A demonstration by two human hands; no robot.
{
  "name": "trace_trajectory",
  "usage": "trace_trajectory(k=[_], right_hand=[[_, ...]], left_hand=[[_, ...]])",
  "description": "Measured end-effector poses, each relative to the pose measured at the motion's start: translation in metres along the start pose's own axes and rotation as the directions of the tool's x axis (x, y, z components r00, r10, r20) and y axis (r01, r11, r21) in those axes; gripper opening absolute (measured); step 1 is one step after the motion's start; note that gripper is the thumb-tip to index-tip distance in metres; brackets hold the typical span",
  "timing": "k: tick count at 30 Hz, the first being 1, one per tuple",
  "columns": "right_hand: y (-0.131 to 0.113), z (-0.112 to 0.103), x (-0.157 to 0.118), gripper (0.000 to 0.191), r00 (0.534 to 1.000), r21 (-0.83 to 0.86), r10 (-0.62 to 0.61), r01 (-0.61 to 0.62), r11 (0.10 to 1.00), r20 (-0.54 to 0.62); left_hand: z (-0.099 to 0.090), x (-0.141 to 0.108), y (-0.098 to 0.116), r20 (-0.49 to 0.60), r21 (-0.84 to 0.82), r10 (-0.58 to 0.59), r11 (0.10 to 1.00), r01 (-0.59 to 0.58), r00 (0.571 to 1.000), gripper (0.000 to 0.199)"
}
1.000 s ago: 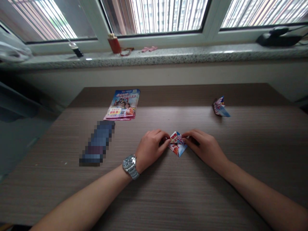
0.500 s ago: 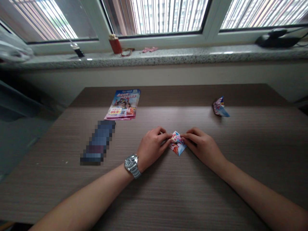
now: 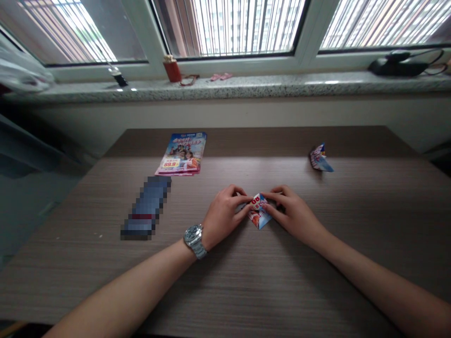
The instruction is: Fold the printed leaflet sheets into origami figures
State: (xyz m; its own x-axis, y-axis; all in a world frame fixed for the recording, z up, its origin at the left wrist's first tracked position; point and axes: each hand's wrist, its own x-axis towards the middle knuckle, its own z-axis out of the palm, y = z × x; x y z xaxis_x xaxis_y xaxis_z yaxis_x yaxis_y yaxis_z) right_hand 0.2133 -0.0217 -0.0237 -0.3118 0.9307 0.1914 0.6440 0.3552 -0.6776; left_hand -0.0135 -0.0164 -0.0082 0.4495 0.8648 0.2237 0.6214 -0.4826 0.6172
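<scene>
Small folded paper (image 3: 260,219) pinched from both sides on the counter (image 3: 225,286).
Folded paper lies right of the flyer stack (image 3: 183,152) and nearer the person. Left hand (image 3: 222,213) grips its left corner between finger and thumb; right hand (image 3: 295,211) pinches the right, thumb over the top face. Opposed grips probably steady the piece and press its layers flat. Second folded piece (image 3: 320,158) rests well right of the stack, likely out of the way; dark pixelated object (image 3: 147,206) just nearer than the stack, clear of both hands.
</scene>
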Motion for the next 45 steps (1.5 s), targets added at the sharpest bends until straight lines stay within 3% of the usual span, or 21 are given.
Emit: trace_trajectory(k=[6,15,21,27,31,45], right_hand=[[-0.001,0.000,0.004,0.038,0.998,0.041,0.022,-0.024,0.999,0.058],[-0.008,-0.002,0.002,0.026,0.999,0.139,0.015,-0.021,0.990,0.046],[-0.012,-0.003,-0.001,0.029,0.989,0.469,0.113,-0.146,0.871,0.099],[-0.022,-0.003,-0.003,0.035,0.981,0.626,0.161,-0.190,0.756,0.103],[-0.027,-0.005,-0.002,0.025,0.969,0.605,0.212,-0.247,0.757,0.131],[-0.028,-0.004,-0.002,0.031,0.952,0.570,0.296,-0.289,0.769,0.083]], left_hand=[[-0.001,0.001,-0.003,0.027,-0.058,-0.020,0.998,0.021,0.999,0.022],[-0.005,0.001,0.001,0.019,-0.140,-0.035,0.989,0.037,0.999,0.017],[-0.008,-0.001,0.004,0.022,-0.305,-0.051,0.951,0.055,0.998,0.023],[-0.007,-0.005,0.006,0.005,-0.440,-0.145,0.888,0.133,0.989,0.024],[-0.006,-0.007,0.008,0.030,-0.483,-0.173,0.860,0.166,0.985,0.022],[-0.007,-0.006,0.014,0.069,-0.570,-0.210,0.794,0.211,0.975,0.022]])
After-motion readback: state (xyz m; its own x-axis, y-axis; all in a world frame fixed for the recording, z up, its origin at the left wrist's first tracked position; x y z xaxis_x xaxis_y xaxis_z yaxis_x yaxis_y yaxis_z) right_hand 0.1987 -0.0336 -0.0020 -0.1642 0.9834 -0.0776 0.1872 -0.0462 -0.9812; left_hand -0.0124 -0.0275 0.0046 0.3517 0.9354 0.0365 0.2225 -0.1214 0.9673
